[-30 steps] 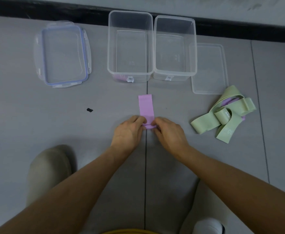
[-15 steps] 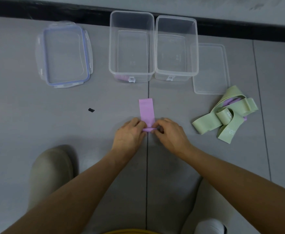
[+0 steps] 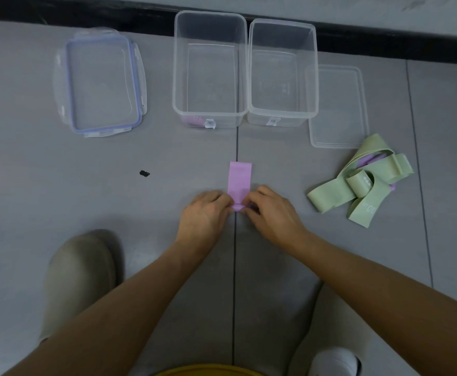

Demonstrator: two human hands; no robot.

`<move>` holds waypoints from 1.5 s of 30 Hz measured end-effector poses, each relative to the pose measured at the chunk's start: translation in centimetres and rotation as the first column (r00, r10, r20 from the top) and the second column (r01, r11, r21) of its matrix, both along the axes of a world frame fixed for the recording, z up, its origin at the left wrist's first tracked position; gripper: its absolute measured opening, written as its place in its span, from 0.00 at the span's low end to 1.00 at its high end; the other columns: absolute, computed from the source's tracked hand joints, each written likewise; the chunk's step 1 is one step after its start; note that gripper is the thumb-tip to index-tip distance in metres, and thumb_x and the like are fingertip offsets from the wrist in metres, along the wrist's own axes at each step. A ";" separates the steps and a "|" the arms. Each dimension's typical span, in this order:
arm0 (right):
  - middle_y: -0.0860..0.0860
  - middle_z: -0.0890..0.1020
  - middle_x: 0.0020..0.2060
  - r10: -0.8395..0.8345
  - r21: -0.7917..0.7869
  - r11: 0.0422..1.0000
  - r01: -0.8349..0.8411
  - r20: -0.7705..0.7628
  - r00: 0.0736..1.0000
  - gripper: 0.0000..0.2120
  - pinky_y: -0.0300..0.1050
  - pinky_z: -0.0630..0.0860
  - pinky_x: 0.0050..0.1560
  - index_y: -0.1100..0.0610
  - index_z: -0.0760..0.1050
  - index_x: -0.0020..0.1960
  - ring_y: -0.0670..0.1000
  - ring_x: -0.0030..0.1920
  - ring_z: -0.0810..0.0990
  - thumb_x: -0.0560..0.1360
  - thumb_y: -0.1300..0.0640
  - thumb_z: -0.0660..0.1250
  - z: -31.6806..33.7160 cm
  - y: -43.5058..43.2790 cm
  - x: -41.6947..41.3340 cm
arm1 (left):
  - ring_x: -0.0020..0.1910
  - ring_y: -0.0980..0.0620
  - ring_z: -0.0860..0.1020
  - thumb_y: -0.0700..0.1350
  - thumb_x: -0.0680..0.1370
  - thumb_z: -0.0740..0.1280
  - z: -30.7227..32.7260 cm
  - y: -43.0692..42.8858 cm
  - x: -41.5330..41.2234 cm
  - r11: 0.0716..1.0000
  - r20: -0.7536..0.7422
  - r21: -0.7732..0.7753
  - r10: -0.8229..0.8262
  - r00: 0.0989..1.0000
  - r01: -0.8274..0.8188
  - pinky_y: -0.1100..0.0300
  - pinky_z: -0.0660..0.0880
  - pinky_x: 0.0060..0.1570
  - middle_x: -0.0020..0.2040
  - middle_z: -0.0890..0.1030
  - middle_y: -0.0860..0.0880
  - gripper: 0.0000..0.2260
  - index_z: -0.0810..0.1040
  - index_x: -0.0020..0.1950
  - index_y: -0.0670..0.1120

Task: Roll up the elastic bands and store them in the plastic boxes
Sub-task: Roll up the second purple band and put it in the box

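Nearest the camera, a yellow hem shows at the bottom edge, with a white shoe on the right and a knee in beige cloth on the left, all over a grey tiled floor.

Just beyond, the left hand and right hand meet over a floor seam. The fingers of both are curled and pinch the rolled near end of the pink band. The rest of the band lies flat on the floor. Its long axis runs straight away from the person along the seam, and its far end points at the gap between the two boxes.

A small black speck lies to the left. To the right is a loose heap of green bands with a purple band showing through. One green strip has white print, too blurred to read.

Farther off, the left box and right box stand side by side, touching and open. Each has a small white sticker low on its near wall, with writing too small to read. Something purple sits in the left box's near corner. A blue-rimmed lid lies well to the left, and a clear lid lies just beside the right box. A black skirting runs under a pale wall.
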State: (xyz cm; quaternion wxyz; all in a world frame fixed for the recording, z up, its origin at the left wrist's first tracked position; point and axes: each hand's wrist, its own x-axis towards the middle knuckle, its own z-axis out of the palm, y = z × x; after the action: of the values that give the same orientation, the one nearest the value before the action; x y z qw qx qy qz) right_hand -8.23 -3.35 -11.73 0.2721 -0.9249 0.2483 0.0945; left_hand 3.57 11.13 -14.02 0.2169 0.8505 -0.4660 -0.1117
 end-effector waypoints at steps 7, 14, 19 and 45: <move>0.46 0.78 0.44 -0.174 0.055 0.984 0.170 0.068 0.982 0.04 0.45 0.71 0.42 0.50 0.76 0.49 0.50 0.45 0.77 0.77 0.50 0.66 -0.1 0.9 -0.1 | 0.38 0.44 0.78 0.55 0.78 0.57 0.3 -0.6 0.5 0.999 -0.050 0.032 -0.032 0.998 0.034 0.53 0.75 0.35 0.44 0.78 0.49 0.15 0.80 0.46 0.49; 0.45 0.78 0.44 -0.191 0.087 0.979 0.184 0.075 0.979 0.05 0.44 0.69 0.42 0.50 0.77 0.52 0.49 0.45 0.77 0.77 0.53 0.67 -0.1 0.7 -0.6 | 0.40 0.42 0.80 0.54 0.78 0.56 0.4 -1.1 1.0 0.999 -0.071 0.005 -0.039 0.997 0.040 0.52 0.77 0.36 0.48 0.81 0.47 0.17 0.81 0.51 0.49; 0.46 0.78 0.43 -0.162 0.063 0.985 0.158 0.060 0.985 0.06 0.47 0.73 0.42 0.49 0.77 0.52 0.51 0.44 0.77 0.77 0.49 0.66 0.2 0.1 0.0 | 0.41 0.44 0.78 0.56 0.77 0.61 0.1 -0.5 1.1 0.997 -0.027 0.028 -0.067 0.997 0.068 0.52 0.76 0.33 0.47 0.77 0.49 0.12 0.79 0.50 0.51; 0.51 0.76 0.52 -0.062 -0.038 0.997 0.064 0.050 0.997 0.11 0.48 0.75 0.42 0.51 0.75 0.59 0.55 0.45 0.79 0.78 0.49 0.66 -0.1 -0.2 0.1 | 0.40 0.43 0.78 0.52 0.78 0.59 0.6 -0.7 0.9 0.999 -0.066 0.037 -0.016 0.998 0.018 0.53 0.74 0.38 0.46 0.78 0.47 0.13 0.80 0.47 0.47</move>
State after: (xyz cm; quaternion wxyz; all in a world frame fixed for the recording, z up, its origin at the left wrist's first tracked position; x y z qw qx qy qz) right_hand -8.16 -3.59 -11.80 0.2626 -0.9238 0.2725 0.0583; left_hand 4.45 10.42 -13.39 0.2151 0.8463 -0.4636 -0.1504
